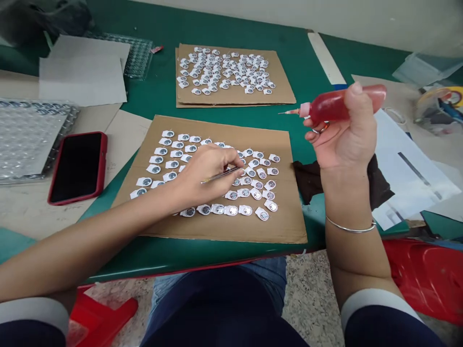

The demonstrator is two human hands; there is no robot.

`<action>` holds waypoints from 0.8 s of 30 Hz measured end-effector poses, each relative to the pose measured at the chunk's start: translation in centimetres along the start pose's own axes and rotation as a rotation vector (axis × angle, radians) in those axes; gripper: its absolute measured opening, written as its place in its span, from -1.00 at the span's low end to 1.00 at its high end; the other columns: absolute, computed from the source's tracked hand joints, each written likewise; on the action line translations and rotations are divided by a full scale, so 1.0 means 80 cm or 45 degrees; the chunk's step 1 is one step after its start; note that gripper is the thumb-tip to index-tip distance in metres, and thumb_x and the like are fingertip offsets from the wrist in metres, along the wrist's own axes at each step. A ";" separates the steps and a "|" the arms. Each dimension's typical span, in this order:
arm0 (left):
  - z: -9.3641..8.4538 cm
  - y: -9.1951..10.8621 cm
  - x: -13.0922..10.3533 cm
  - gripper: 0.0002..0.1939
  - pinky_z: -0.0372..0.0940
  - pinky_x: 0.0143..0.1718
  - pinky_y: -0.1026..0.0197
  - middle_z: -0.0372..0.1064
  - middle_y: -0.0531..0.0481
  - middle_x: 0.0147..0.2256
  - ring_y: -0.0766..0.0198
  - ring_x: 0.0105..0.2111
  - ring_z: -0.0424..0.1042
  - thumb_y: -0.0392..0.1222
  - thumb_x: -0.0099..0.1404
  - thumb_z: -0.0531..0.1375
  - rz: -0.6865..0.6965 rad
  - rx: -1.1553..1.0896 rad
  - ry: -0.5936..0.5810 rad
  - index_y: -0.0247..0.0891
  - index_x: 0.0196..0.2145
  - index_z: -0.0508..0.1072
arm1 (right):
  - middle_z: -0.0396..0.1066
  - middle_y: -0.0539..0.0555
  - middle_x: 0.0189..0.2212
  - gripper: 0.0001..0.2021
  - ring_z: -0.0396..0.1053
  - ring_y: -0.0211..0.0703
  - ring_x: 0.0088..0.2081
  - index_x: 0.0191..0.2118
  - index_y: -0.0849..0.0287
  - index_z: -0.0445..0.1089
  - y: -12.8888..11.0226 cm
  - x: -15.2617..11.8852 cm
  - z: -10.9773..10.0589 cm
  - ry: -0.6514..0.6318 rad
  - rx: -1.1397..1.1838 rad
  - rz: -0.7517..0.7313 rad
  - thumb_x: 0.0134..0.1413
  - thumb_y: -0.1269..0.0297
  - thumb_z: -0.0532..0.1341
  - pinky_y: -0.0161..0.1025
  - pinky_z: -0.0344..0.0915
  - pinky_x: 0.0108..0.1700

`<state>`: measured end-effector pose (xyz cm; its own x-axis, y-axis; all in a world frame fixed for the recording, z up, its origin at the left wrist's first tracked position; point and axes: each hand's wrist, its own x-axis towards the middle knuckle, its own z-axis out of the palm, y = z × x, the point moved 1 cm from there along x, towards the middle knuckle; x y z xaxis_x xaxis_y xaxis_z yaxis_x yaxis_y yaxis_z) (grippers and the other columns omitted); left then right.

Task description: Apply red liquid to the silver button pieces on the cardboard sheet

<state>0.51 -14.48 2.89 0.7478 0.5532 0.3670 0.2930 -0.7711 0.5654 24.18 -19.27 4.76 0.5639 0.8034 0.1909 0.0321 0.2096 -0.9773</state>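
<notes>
My left hand (208, 176) is closed over the near cardboard sheet (152, 219), pinching a slim, pointed metal tool (220, 175). Its fingertips hide some of the small white tags (231, 210) with round silvery centres, which lie in rows on the cardboard. Raised at the right, my right hand (352, 130) is wrapped round a squeeze bottle (334, 103) of red liquid. The bottle lies nearly level, and its thin needle tip points left, above the table and apart from the tags. A ring and a bracelet show on this hand and wrist.
Farther back, stacked cardboard (285, 91) carries many more tags. A red-cased phone (77, 166) and bubble wrap (29, 140) lie at left. Dark cloth (307, 180), white paper (408, 168) and a clear tub (436, 111) with tape are at right. Red stools stand below.
</notes>
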 end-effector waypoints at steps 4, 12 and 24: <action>0.007 -0.008 -0.004 -0.96 0.23 -0.44 0.27 0.42 0.05 -0.53 0.35 -0.53 0.36 -0.30 0.14 0.20 0.049 0.030 0.069 -0.29 -0.42 0.47 | 0.46 0.12 -0.39 -0.75 0.37 -0.22 -0.50 -0.33 0.14 0.28 0.032 -0.002 0.004 -0.049 0.006 0.092 0.02 0.04 0.12 -0.30 0.12 -0.66; 0.027 -0.031 -0.026 -0.92 0.26 -0.17 0.13 0.42 0.00 -0.42 0.31 -0.40 0.39 -0.34 0.21 0.10 0.212 0.078 -0.126 -0.30 -0.34 0.39 | 0.30 -0.04 -0.65 -0.74 0.39 -0.12 -0.60 -0.40 0.05 0.14 0.062 -0.021 0.021 -0.016 -0.079 -0.129 0.01 0.07 0.22 -0.27 -0.01 -0.78; 0.042 -0.041 -0.030 -0.92 0.22 -0.20 0.12 0.34 0.06 -0.50 0.33 -0.46 0.34 -0.33 0.22 0.06 0.236 0.104 -0.189 -0.27 -0.38 0.35 | 0.29 -0.06 -0.63 -0.75 0.40 -0.16 -0.60 -0.37 0.07 0.18 0.082 -0.043 0.042 -0.094 -0.268 -0.272 0.07 0.02 0.16 -0.29 0.14 -0.75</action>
<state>-0.23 -14.37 -2.33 0.8709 0.3519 0.3430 0.1852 -0.8815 0.4343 19.65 -18.82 -1.98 0.4649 0.7935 0.3928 0.3183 0.2641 -0.9104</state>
